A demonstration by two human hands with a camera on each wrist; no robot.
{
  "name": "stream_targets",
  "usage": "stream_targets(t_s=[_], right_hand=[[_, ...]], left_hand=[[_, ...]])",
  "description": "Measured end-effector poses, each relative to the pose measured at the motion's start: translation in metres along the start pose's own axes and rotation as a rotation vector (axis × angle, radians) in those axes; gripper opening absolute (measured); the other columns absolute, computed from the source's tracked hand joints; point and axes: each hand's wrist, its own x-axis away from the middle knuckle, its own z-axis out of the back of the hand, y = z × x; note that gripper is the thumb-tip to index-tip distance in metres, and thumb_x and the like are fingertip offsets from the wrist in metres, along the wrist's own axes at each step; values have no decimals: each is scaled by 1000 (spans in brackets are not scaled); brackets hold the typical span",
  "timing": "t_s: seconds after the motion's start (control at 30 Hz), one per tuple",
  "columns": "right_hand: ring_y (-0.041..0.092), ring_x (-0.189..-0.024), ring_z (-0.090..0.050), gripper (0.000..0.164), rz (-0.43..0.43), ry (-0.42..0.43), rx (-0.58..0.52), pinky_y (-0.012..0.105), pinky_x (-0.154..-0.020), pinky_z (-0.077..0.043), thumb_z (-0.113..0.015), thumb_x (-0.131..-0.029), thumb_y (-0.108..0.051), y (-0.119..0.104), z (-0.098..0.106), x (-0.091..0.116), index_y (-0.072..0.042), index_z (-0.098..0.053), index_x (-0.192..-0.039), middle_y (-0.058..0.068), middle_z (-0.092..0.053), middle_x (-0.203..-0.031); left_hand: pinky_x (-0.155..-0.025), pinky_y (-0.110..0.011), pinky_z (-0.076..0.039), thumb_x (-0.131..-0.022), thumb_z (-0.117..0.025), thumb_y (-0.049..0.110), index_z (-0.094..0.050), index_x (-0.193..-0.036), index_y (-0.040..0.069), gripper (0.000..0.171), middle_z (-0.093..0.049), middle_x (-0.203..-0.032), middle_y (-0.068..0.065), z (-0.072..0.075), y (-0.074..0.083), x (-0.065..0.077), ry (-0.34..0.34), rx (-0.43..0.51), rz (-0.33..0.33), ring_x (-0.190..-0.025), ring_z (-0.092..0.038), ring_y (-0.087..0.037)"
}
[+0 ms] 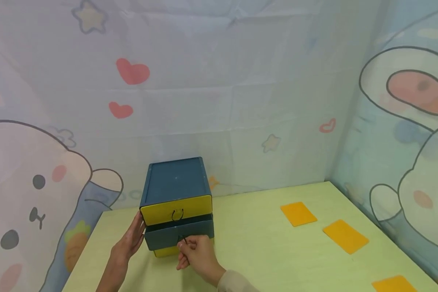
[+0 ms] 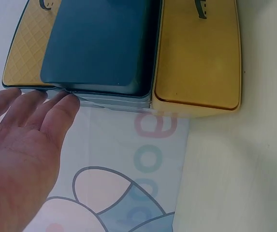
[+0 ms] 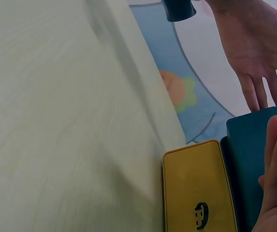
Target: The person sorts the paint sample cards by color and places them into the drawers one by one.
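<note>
A small drawer chest (image 1: 176,178) with a dark teal top stands on the table, its front toward me. The teal middle drawer (image 1: 160,238) juts out a little between the yellow top drawer (image 1: 157,213) and the yellow bottom drawer (image 2: 198,63). At the middle drawer's front, my right hand (image 1: 200,255) pinches the small dark loop handle (image 1: 180,238). My left hand (image 1: 127,241) lies along the chest's left side, its fairly straight fingertips against the casing in the left wrist view. The drawer's contents are hidden.
Several orange rectangles (image 1: 298,213) lie flat on the pale green table (image 1: 255,243), to the right of the chest. Behind and beside the table hangs a printed cloth (image 1: 219,101) with cartoon figures, hearts and stars; the chest stands close to it.
</note>
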Motion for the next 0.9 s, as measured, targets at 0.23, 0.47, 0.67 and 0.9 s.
stream_targets(t_s=[0.23,0.47,0.67,0.9], right_hand=[[20,-71,-77,17,-50,55,-9,27,-66,-64,-62,-98,-6,0,1,-11,8,-72,-102,17,-77,-81],[23,-78,-78,17,-78,97,-44,25,-67,-64,-62,-98,-3,2,3,-16,8,-72,-106,23,-77,-90],[24,-79,-78,19,-59,124,-52,25,-69,-64,-62,-98,-2,7,4,-24,10,-71,-111,25,-76,-92],[25,-81,-78,19,-42,125,-57,28,-73,-64,-62,-98,-2,8,2,-25,10,-70,-110,25,-76,-92]], left_hand=[[-104,1,-33,-113,-9,35,-2,-164,20,54,-1,-169,-19,0,1,-1,-1,17,-3,-131,-29,29],[-104,0,-33,-113,-9,35,-3,-164,19,54,-3,-170,-13,-2,-1,-1,6,18,-16,-131,-29,28],[-103,1,-35,-113,-10,36,-4,-164,21,54,-4,-169,-19,-3,0,-2,17,19,17,-128,-30,30],[-102,2,-35,-113,-10,36,-4,-164,21,54,-6,-169,-18,-4,0,0,33,7,26,-127,-30,30]])
